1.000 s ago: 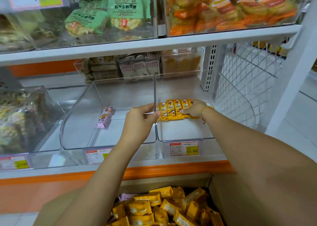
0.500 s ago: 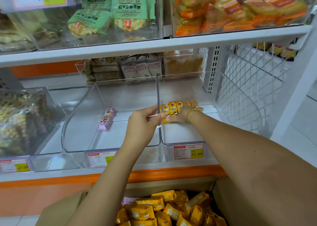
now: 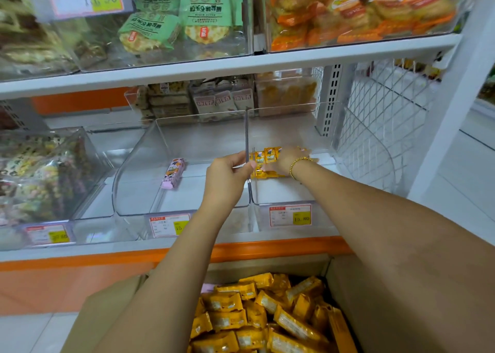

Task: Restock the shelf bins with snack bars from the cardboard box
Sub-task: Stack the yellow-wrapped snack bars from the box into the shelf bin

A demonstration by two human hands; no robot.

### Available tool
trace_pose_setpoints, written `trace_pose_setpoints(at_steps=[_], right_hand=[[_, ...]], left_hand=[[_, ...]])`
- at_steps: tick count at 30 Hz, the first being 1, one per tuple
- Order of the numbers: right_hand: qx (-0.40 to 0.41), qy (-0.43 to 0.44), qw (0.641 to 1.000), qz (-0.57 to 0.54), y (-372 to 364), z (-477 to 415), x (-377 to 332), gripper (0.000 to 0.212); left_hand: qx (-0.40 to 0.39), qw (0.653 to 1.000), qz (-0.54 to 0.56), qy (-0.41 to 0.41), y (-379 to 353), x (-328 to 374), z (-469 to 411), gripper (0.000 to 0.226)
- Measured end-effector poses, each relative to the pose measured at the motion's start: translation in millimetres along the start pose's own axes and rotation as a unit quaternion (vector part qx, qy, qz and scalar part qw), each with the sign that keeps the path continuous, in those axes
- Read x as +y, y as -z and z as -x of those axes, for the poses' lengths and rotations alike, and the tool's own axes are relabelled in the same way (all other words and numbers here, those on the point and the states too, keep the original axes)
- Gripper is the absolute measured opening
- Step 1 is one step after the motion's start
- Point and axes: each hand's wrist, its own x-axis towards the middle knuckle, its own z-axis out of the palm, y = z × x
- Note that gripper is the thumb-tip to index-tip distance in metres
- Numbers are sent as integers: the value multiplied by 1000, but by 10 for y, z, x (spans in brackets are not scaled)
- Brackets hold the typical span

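Observation:
Several yellow snack bars (image 3: 263, 155) lie in a row on the floor of the clear right shelf bin (image 3: 325, 213). My right hand (image 3: 288, 158), a bead bracelet on its wrist, lies palm down over them with fingers stretched toward the left. My left hand (image 3: 227, 177) pinches the clear wall (image 3: 246, 130) between this bin and the middle bin (image 3: 128, 176). Below the shelf stands the open cardboard box (image 3: 375, 293), filled with more yellow bars (image 3: 254, 312).
A single pink bar (image 3: 173, 173) lies in the middle bin. A bin of mixed snacks (image 3: 34, 170) is at the left. A white wire mesh panel (image 3: 375, 138) closes the shelf's right end. The upper shelf (image 3: 241, 66) overhangs the bins. Price tags (image 3: 290, 216) front the bins.
My right hand has slid left over the row of yellow bars, covering more of them. My left hand keeps its pinch on the bin wall. The view has shifted slightly.

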Motion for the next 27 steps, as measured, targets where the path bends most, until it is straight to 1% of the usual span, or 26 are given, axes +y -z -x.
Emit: trace_pose_setpoints(at_steps=[1,2,3,4,5,7,10,11,12,14,15,16,17,18,20,22,24,27], right_hand=[[23,31,999,-21,105,132,-1,76],[53,70,995,-45,178,254,14,50],[76,96,990,-75,260,411,49,30],[98,117,983,-98,316,591,93,25],[116,133,977,-120,345,778,152,29],[151,194,951,-186,289,1143,251,39],[178,271,912,-252,-37,1663,349,41],[173,283,910,-247,-157,1782,361,41],[155,296,914,-232,-295,1866,367,41],[77,301,930,-196,-627,1956,390,34],[30,294,940,-173,-803,1988,416,27],[-10,279,949,-147,-993,2020,454,20],[-37,258,958,-119,-1176,2049,496,17],[-58,236,965,-98,-1346,2070,532,24],[-95,194,973,-82,-1616,2079,557,48],[-108,171,977,-71,-1769,2064,484,68],[-108,155,980,-59,-1848,2031,366,81],[-106,131,986,-24,-1924,1979,161,87]], left_hand=[[1,1000,-10,1,-3,22,22,26],[1,1000,-22,-1,-10,38,58,25],[1,999,-35,-4,-14,46,117,24],[2,999,-47,-7,-20,47,205,24],[4,998,-58,-9,-17,42,317,25],[16,997,-69,-13,21,11,604,28],[49,997,-52,-4,144,-112,1138,27],[67,997,-48,3,193,-174,1307,25],[86,995,-49,19,236,-262,1460,23],[97,989,-81,83,297,-469,1719,24],[77,981,-120,129,314,-591,1829,27],[45,969,-162,182,315,-732,1940,31],[8,953,-195,233,298,-860,2049,33],[-28,937,-217,271,268,-989,2154,34],[-65,920,-238,305,168,-1167,2350,32],[-53,919,-253,298,77,-1229,2501,25],[-36,926,-250,279,30,-1212,2581,21],[-15,930,-212,300,28,-1180,2602,28]])
